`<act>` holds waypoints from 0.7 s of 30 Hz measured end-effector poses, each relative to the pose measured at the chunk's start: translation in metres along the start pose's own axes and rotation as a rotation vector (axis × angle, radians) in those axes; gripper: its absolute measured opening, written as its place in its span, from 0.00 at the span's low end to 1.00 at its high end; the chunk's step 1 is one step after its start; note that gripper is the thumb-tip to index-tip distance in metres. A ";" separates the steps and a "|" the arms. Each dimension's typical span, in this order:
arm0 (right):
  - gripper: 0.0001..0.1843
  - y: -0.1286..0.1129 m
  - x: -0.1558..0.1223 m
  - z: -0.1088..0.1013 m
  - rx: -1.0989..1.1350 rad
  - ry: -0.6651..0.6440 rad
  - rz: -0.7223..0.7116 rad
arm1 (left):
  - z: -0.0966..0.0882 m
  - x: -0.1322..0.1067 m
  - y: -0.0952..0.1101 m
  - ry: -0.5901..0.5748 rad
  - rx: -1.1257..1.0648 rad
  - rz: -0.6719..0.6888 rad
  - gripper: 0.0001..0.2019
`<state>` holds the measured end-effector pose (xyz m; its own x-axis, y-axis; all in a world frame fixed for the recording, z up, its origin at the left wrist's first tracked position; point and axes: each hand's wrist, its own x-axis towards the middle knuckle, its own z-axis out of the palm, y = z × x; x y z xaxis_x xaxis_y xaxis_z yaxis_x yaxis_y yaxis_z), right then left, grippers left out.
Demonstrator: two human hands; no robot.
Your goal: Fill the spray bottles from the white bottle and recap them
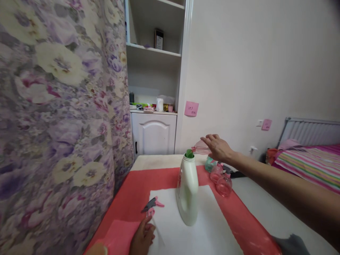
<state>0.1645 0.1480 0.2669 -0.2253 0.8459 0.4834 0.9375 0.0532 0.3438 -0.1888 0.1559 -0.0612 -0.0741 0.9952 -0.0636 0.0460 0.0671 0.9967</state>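
Observation:
My right hand (217,147) grips a clear pink bottle (202,148), tilted nearly flat with its mouth pointing left. That mouth meets a green funnel (189,153) set in the neck of a pale green jug (188,198), which stands upright on a white sheet (212,219). Lower down, my left hand (143,236) is closed at the pink collar of a black-and-pink spray head (153,203). Its thin dip tube trails toward the front over the sheet. Part of my left fingers is turned out of sight.
Right of the jug stand two round pink bottles (224,186) and a green one (209,164). A red cloth (156,179) covers much of the table. At left hangs a floral curtain (66,124); behind is a shelf cabinet (154,132), and a bed (313,159) lies right.

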 end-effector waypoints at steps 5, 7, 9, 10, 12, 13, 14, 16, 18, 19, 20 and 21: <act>0.41 0.000 0.001 -0.001 -0.016 0.009 -0.010 | 0.000 0.000 0.001 -0.007 0.007 0.010 0.34; 0.41 0.000 0.001 -0.002 -0.022 0.012 -0.013 | 0.000 0.001 -0.002 -0.018 0.011 0.002 0.34; 0.41 -0.001 0.001 -0.003 -0.026 0.016 -0.016 | 0.001 0.003 -0.005 -0.022 0.012 -0.007 0.34; 0.41 -0.001 0.001 -0.003 -0.029 0.017 -0.017 | 0.001 0.004 -0.006 -0.024 0.011 -0.011 0.34; 0.40 -0.002 0.001 -0.004 -0.034 0.019 -0.022 | 0.001 0.005 -0.008 -0.020 0.008 -0.008 0.35; 0.40 -0.002 0.002 -0.005 -0.036 0.020 -0.025 | 0.001 0.005 -0.008 -0.021 0.009 -0.006 0.35; 0.40 -0.002 0.002 -0.005 -0.039 0.021 -0.028 | 0.001 0.005 -0.009 -0.021 0.011 0.000 0.35; 0.40 -0.002 0.002 -0.006 -0.045 0.022 -0.035 | 0.001 0.005 -0.010 -0.022 0.012 0.018 0.34; 0.40 -0.002 0.003 -0.007 -0.050 0.022 -0.039 | 0.000 0.006 -0.011 -0.032 0.009 0.029 0.34; 0.40 -0.002 0.004 -0.008 -0.052 0.021 -0.041 | -0.001 0.006 -0.012 -0.034 0.006 0.030 0.34; 0.40 -0.002 0.004 -0.008 -0.054 0.020 -0.043 | -0.002 0.006 -0.013 -0.035 0.006 0.027 0.35; 0.40 -0.002 0.004 -0.009 -0.055 0.019 -0.045 | -0.002 0.007 -0.014 -0.032 0.009 0.021 0.35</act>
<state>0.1589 0.1467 0.2753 -0.2720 0.8331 0.4816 0.9105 0.0608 0.4090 -0.1920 0.1615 -0.0753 -0.0407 0.9982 -0.0445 0.0562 0.0468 0.9973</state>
